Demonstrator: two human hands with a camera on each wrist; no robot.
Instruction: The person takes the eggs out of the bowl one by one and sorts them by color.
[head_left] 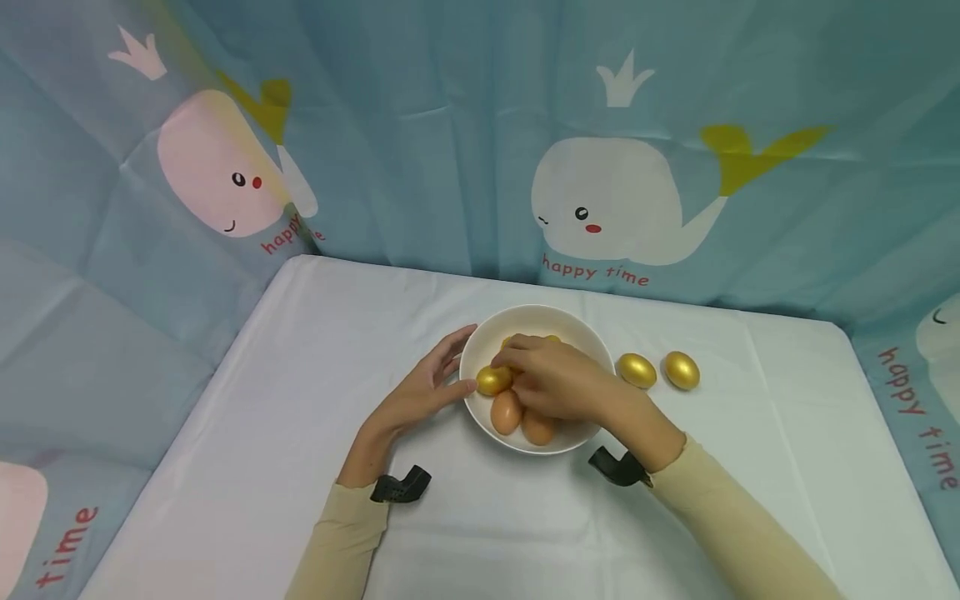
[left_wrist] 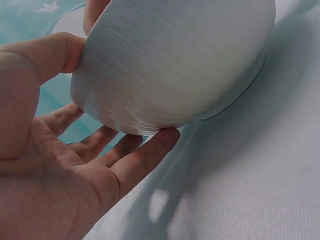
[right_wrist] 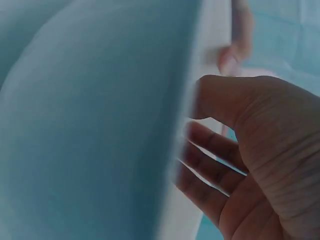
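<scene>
A white bowl (head_left: 537,451) on the table holds two brown eggs (head_left: 506,413) and several golden eggs (head_left: 493,381), partly covered by a hand. My left hand (head_left: 427,385) steadies the bowl from the left, thumb at the rim. In the left wrist view, the fingers of the left hand (left_wrist: 75,165) bend against the bowl's outer wall (left_wrist: 175,65). Reaching in over the right rim, my right hand (head_left: 558,379) has its fingertips right at the golden egg on the left. In the right wrist view, the bowl wall (right_wrist: 95,125) hides the right hand's (right_wrist: 250,145) fingertips; I cannot tell whether they grip an egg.
Two more golden eggs, one nearer the bowl (head_left: 637,371) and another farther right (head_left: 681,370), lie on the white tablecloth (head_left: 300,358). Behind the table hangs a blue curtain (head_left: 420,167) with whale prints. Black wrist mounts (head_left: 401,485) sit on both forearms.
</scene>
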